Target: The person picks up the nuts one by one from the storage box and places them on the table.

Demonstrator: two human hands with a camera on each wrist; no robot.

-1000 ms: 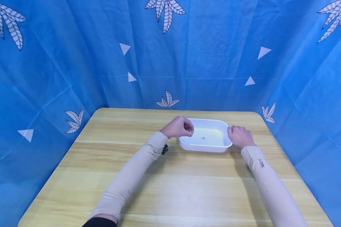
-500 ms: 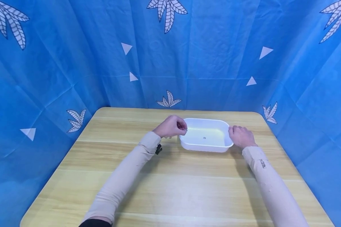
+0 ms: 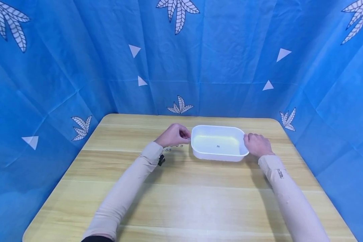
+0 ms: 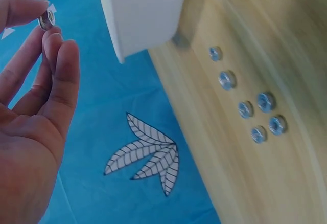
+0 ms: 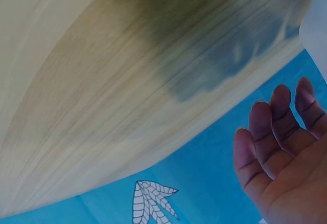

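Note:
My left hand [image 3: 173,135] is just left of a white plastic basin [image 3: 220,157]. Between thumb and fingertips it pinches a small metal ring [image 4: 47,19], raised above the table; its other fingers are gently bent. One more small metal piece [image 3: 218,146] lies on the basin floor. At the basin's right end my right hand [image 3: 258,145] holds the rim, fingers bent; in the right wrist view the thumb is hidden. Several similar metal rings [image 4: 265,102] lie on the table below my left hand, partly covered by it in the head view.
The wooden table [image 3: 181,201] has rounded far corners. A blue curtain [image 3: 230,67] with white leaf and triangle prints hangs around its back and sides. The basin stands toward the table's far side.
My left hand has drawn back leftward from over the basin to outside its left rim, still pinching the ring. More rings on the table now show. The right hand stays at the rim.

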